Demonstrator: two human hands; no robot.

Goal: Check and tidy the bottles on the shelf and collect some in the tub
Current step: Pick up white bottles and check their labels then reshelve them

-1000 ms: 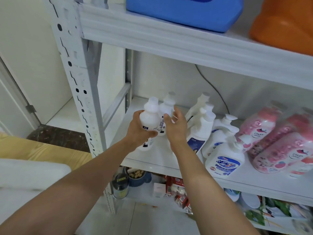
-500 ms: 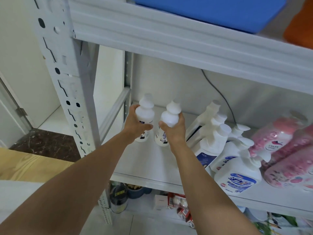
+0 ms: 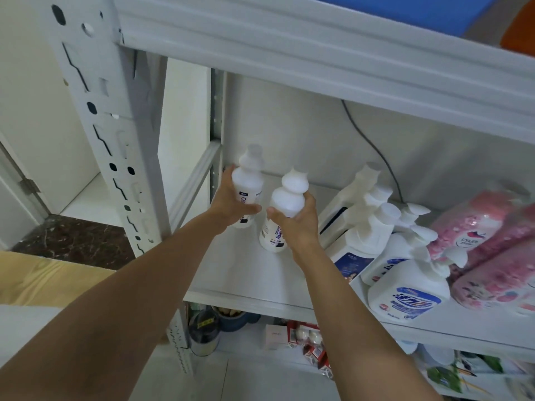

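Two small white bottles stand at the left end of the middle shelf (image 3: pixel 246 282). My left hand (image 3: pixel 228 202) grips the left bottle (image 3: pixel 248 183) round its body, upright near the back corner. Round the second bottle (image 3: pixel 286 201), just to the right and tilted slightly toward me, my right hand (image 3: pixel 298 224) is curled, fingers on its upper body. Right of them a row of white pump bottles (image 3: pixel 405 290) and tall white bottles (image 3: pixel 364 215) leans together. No tub is in view.
Pink bottles (image 3: pixel 486 256) lie at the shelf's right end. The perforated shelf post (image 3: pixel 115 140) stands at left, the upper shelf beam (image 3: pixel 318 47) overhead. A black cable (image 3: pixel 373 146) hangs down the back wall. Jars and small boxes (image 3: pixel 289 334) fill the lower shelf.
Both hands have pushed the two small bottles deeper and leftward on the shelf. My right hand, which was open beside a bottle, now grips it. The camera moved closer.
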